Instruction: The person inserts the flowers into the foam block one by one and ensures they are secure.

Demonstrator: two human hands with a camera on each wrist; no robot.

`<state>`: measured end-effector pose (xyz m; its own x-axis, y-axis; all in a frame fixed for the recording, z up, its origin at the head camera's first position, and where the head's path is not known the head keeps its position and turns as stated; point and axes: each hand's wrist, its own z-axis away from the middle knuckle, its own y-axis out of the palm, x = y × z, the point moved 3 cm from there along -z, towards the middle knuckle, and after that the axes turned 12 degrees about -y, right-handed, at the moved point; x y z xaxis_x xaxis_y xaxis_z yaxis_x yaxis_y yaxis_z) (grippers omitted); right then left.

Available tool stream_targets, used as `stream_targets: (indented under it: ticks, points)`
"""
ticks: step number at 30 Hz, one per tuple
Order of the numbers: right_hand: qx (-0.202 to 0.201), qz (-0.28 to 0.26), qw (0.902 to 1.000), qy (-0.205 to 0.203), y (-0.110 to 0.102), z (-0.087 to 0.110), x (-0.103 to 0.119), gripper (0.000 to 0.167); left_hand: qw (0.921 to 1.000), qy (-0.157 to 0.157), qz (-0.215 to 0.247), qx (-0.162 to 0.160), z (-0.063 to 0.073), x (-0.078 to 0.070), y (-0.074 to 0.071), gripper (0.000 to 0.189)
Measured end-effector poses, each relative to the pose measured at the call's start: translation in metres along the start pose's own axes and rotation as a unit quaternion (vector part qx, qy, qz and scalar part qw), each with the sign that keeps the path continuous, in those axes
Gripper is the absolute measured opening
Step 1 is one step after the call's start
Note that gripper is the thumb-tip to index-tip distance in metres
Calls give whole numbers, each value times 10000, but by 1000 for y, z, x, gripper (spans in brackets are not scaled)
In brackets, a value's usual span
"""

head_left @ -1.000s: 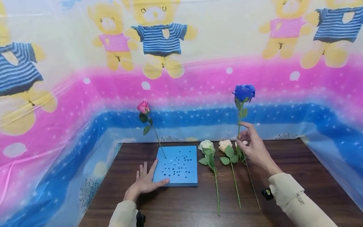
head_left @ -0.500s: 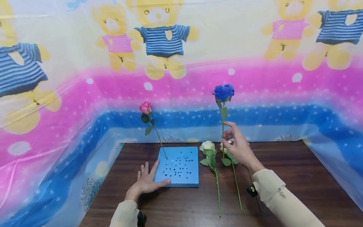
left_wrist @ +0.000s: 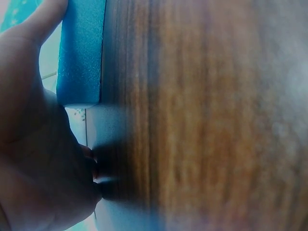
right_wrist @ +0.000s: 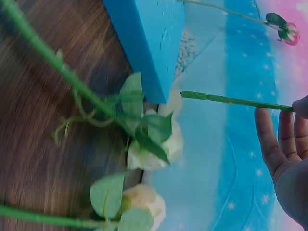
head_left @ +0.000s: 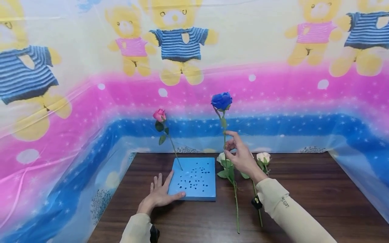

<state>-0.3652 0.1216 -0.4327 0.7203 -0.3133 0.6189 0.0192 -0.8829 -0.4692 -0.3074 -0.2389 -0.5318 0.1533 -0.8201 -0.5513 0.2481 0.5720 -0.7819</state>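
In the head view my right hand (head_left: 241, 160) pinches the green stem of an upright blue rose (head_left: 222, 100), held above the table. Its bare stem end (right_wrist: 197, 95) hangs in the air beside the blue foam block in the right wrist view. My left hand (head_left: 159, 196) lies at the left side of that blue foam block (head_left: 197, 194), fingers spread, thumb on its front edge. Many small holes dot the block's top. A pink rose (head_left: 159, 115) stands in its back left part, leaning left.
On the dark wooden table (head_left: 188, 222) right of the block lie a white rose (right_wrist: 166, 149), a peach rose (right_wrist: 151, 202) partly hidden by my right arm in the head view, and another pale rose (head_left: 263, 157). A printed bear cloth (head_left: 243, 44) hangs behind.
My right hand has carried the blue rose leftward, from above the rightmost lying rose to above the white one. The left hand and foam block have stayed in place.
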Motion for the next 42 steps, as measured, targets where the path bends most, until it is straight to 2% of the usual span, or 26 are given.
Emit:
stream_targets:
  ticks: [8,18,28,42]
  points:
    - [98,-315,9994,74,27,-14,2,70,10000,-31,27,76,-2,1,-1,120]
    - [185,-562,9982,-38,59,-30,3,71,9999,-5,-128,-22,-2,-1,-5,121]
    - [409,-717,9966,-67,90,-37,3,70,9998,-131,-119,-44,-3,4,-3,122]
    - [588,-632,9963,-22,113,-47,-4,71,9999,-139,-33,-10,-2,5,-1,120]
